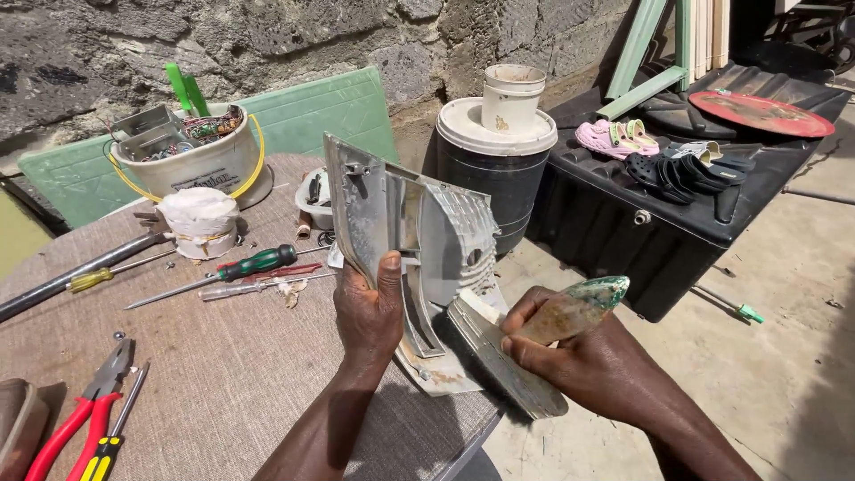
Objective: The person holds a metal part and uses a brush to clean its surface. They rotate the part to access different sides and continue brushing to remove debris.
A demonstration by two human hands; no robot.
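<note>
My left hand (370, 313) grips a grey metal appliance casing (419, 236), holding it upright over the table's right edge, thumb pressed on its near face. My right hand (570, 352) is shut on the green translucent handle (579, 303) of a brush (503, 356). The brush's long worn head lies just below and to the right of the casing. A stained flat plate (441, 374) sits under the casing on the table.
A cloth-covered round table (223, 383) holds screwdrivers (254, 264), red pliers (85, 414), a taped roll (198, 223) and a white bucket of parts (191, 156). Right of the table stand a dark drum with white tubs (499, 151) and a black box with sandals (677, 169).
</note>
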